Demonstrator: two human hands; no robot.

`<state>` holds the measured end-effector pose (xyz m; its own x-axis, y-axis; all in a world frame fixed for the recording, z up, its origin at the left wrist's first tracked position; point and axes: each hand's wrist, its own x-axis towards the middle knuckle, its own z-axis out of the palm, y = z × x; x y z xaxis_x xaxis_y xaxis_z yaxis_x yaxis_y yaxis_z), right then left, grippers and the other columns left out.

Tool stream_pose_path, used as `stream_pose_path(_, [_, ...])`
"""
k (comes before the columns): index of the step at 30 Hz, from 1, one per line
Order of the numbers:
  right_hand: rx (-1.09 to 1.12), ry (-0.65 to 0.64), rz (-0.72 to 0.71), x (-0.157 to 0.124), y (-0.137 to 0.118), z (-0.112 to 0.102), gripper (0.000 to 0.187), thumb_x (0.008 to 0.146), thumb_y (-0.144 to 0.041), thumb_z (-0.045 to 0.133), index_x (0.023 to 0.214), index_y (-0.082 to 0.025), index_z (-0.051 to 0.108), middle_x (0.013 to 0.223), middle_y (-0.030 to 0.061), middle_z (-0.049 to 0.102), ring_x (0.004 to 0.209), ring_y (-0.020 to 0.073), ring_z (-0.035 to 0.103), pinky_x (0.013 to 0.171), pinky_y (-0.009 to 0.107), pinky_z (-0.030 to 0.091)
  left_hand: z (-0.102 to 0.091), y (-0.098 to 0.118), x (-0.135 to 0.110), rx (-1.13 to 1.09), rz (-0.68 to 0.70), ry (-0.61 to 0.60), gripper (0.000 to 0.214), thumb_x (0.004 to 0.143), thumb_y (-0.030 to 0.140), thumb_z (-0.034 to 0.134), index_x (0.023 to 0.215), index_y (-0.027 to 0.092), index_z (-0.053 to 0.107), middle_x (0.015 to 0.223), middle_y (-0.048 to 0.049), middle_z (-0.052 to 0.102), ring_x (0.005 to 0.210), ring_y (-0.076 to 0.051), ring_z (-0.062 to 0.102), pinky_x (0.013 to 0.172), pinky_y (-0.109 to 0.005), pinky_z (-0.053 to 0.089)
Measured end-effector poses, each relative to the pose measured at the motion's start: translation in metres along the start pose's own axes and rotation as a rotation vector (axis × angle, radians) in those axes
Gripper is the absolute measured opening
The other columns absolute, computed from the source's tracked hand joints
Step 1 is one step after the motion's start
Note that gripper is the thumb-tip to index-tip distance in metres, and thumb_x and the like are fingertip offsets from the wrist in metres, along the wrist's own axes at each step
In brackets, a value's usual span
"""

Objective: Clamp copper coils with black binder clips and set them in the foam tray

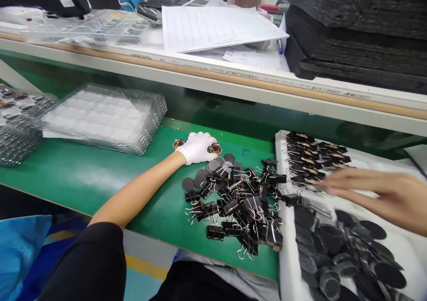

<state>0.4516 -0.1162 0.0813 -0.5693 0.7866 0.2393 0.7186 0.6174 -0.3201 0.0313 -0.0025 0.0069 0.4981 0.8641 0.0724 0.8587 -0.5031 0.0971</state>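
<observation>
My left hand [197,147], in a white glove, rests on the green mat with its fingers curled over small round gold-rimmed parts [215,148]; another such part [178,143] peeks out at its left. My right hand [383,193] is bare and blurred by motion. Its fingers stretch left over the white tray [405,247], their tips at a row of clipped black parts [312,158]. A heap of black binder clips [240,203] lies between my hands, with dark round discs [208,170] along its far edge.
Stacks of clear blister trays [103,116] sit at the left, darker filled ones [16,123] further left. More black discs [347,252] fill the white tray's near half. A raised shelf [233,81] carries paper sheets [216,25] and black foam stacks [360,30]. A person is behind it.
</observation>
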Motion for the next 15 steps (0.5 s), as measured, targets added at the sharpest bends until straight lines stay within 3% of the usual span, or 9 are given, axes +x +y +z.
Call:
stream_pose_path(3, [-0.024, 0.053, -0.197, 0.073, -0.027, 0.017, 0.028, 0.102, -0.041, 0.056, 0.112, -0.038, 0.081, 0.115, 0.0051, 0.078, 0.097, 0.0248, 0.077, 0.085, 0.038, 0.065, 0.001, 0.0, 0.0, -0.001, -0.006, 0.019, 0.055, 0.087, 0.06, 0.062, 0.129, 0.025, 0.068, 0.118, -0.0085, 0.069, 0.113, -0.032, 0.061, 0.099, -0.045, 0.042])
stream_pose_path(5, [-0.021, 0.021, -0.31, 0.12, -0.039, 0.044, 0.03, 0.104, -0.029, 0.053, 0.114, -0.026, 0.082, 0.119, 0.0092, 0.076, 0.1, 0.0256, 0.076, 0.091, 0.04, 0.063, 0.002, 0.0, 0.0, 0.008, -0.01, 0.032, 0.054, 0.088, 0.059, 0.062, 0.128, 0.024, 0.068, 0.119, -0.0085, 0.07, 0.113, -0.032, 0.061, 0.1, -0.044, 0.042])
stream_pose_path(8, [0.031, -0.084, -0.388, 0.174, -0.043, 0.087, 0.024, 0.097, -0.016, 0.063, 0.11, -0.02, 0.082, 0.117, 0.01, 0.076, 0.101, 0.0248, 0.075, 0.094, 0.038, 0.061, 0.001, 0.002, 0.0, 0.024, -0.013, 0.052, 0.051, 0.088, 0.057, 0.062, 0.126, 0.024, 0.069, 0.117, -0.0084, 0.07, 0.112, -0.032, 0.062, 0.099, -0.044, 0.042])
stream_pose_path(11, [0.053, -0.156, -0.387, 0.202, -0.039, 0.117, 0.021, 0.094, -0.013, 0.068, 0.107, -0.02, 0.083, 0.117, 0.0098, 0.076, 0.103, 0.0233, 0.074, 0.095, 0.035, 0.059, 0.001, 0.003, -0.001, 0.028, -0.022, 0.049, 0.046, 0.088, 0.055, 0.063, 0.121, 0.024, 0.07, 0.113, -0.0081, 0.07, 0.111, -0.031, 0.062, 0.098, -0.045, 0.043])
stream_pose_path(15, [0.015, -0.16, -0.355, 0.209, -0.034, 0.135, 0.024, 0.093, -0.01, 0.065, 0.104, -0.021, 0.083, 0.12, 0.0117, 0.074, 0.103, 0.0269, 0.072, 0.09, 0.041, 0.059, 0.001, 0.003, 0.0, 0.031, -0.025, 0.042, 0.045, 0.088, 0.057, 0.063, 0.119, 0.024, 0.07, 0.111, -0.0083, 0.069, 0.11, -0.031, 0.063, 0.097, -0.045, 0.043])
